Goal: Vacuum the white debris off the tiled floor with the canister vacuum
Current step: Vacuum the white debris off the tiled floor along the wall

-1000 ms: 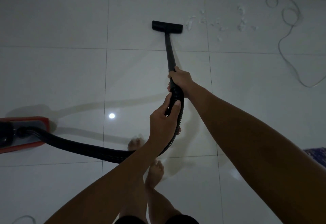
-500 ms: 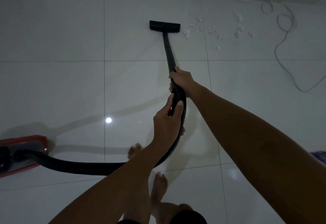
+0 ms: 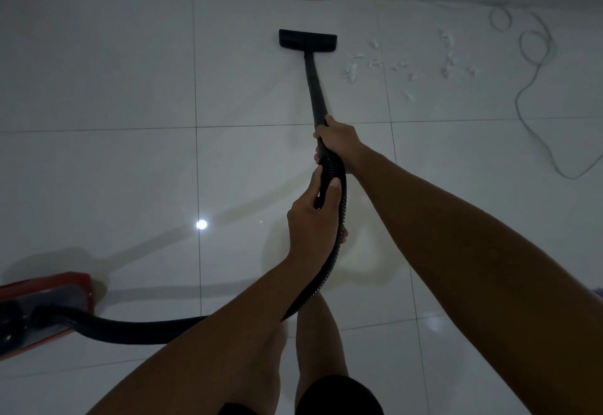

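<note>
Your right hand [image 3: 339, 140] grips the wand [image 3: 314, 88], your left hand [image 3: 313, 218] the hose [image 3: 332, 173]. Canister [image 3: 45, 303] cut off at left; dim debris [image 3: 401, 65] lies right of the nozzle [image 3: 307, 39].

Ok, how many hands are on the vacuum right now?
2. The right hand grips the wand's lower end where the ribbed hose begins. The left hand grips the hose just behind it, nearer the body. Neither hand is hidden.
</note>
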